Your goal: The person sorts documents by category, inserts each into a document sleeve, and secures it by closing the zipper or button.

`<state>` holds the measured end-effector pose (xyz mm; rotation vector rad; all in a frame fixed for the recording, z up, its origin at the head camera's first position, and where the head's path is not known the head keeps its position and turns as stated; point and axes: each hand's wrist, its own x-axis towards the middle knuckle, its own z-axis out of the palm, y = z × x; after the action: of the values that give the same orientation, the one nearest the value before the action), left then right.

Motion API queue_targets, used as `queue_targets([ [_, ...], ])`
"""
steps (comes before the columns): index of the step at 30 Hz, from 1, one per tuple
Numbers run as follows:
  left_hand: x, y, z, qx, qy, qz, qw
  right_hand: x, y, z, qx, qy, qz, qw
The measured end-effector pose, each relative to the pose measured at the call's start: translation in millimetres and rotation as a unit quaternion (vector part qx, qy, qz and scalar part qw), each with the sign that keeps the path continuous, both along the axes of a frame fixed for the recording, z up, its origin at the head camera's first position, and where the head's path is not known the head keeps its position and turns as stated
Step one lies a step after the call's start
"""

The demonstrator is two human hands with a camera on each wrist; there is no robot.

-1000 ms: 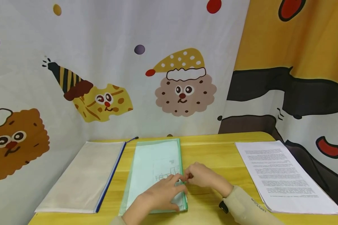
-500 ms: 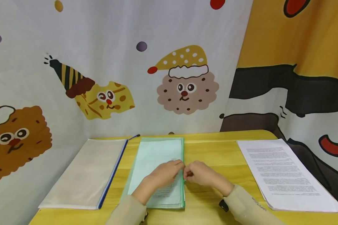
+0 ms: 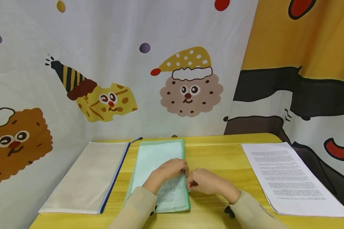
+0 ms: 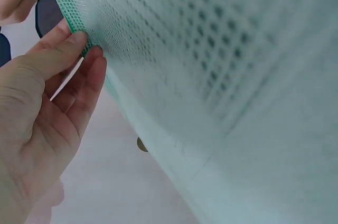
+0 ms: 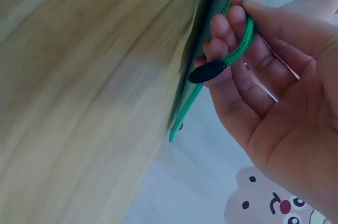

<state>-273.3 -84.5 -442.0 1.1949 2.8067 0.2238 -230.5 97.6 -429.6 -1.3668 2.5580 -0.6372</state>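
Observation:
A green mesh zipper document bag (image 3: 153, 156) lies in the middle of the table, with printed paper showing through it. My left hand (image 3: 170, 170) is over its right side, pinching the green zipper edge between thumb and fingers in the left wrist view. Just below it along that edge, my right hand (image 3: 204, 181) pinches the zipper pull. A green cord with a black tip (image 5: 208, 71) hangs from the pull across the right fingers. The slider itself is mostly covered by the fingertips.
To the left lies a whitish zipper bag (image 3: 83, 178) with a blue zipper edge. A stack of printed paper (image 3: 289, 178) lies on the right of the yellow wooden table (image 3: 218, 156). A cartoon-print curtain (image 3: 117, 41) hangs right behind the table.
My left hand has gone from lying spread on the bag's lower right part to pinching its right edge farther up. My right hand has shifted slightly toward the near side.

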Motion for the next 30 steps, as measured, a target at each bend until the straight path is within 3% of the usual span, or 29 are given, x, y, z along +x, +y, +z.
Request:
queue_targets([
  [9, -3.3, -1.2, 0.8, -0.007, -0.005, 0.022, 0.9997, 10.6, 1.8, 3.0, 0.024, -0.060, 0.064, 0.9958],
  [14, -3.0, -2.7, 0.3, 0.007, -0.019, 0.033, 0.9993, 14.7, 2.2, 4.6, 0.020, -0.093, 0.057, 0.9938],
  [17, -0.1, -7.1, 2.8, 0.034, -0.048, 0.043, 0.9973, 16.1, 3.4, 4.6, 0.015, -0.112, 0.043, 0.9927],
  [21, 3.0, -22.3, 8.9, 0.084, -0.094, 0.077, 0.9890, 17.0, 6.4, 2.3, 0.013, -0.124, 0.032, 0.9917],
  [23, 2.6, -33.8, 12.6, 0.103, -0.099, 0.099, 0.9848, 17.0, 7.7, 0.7, 0.012, -0.126, 0.029, 0.9916],
  [27, 1.5, -62.5, 20.8, 0.139, -0.085, 0.145, 0.9759, 16.6, 10.0, -1.5, 0.014, -0.136, 0.020, 0.9904],
  [30, 2.0, -87.5, 25.0, 0.168, -0.067, 0.195, 0.9640, 16.9, 11.8, -1.4, 0.011, -0.157, 0.012, 0.9875],
])
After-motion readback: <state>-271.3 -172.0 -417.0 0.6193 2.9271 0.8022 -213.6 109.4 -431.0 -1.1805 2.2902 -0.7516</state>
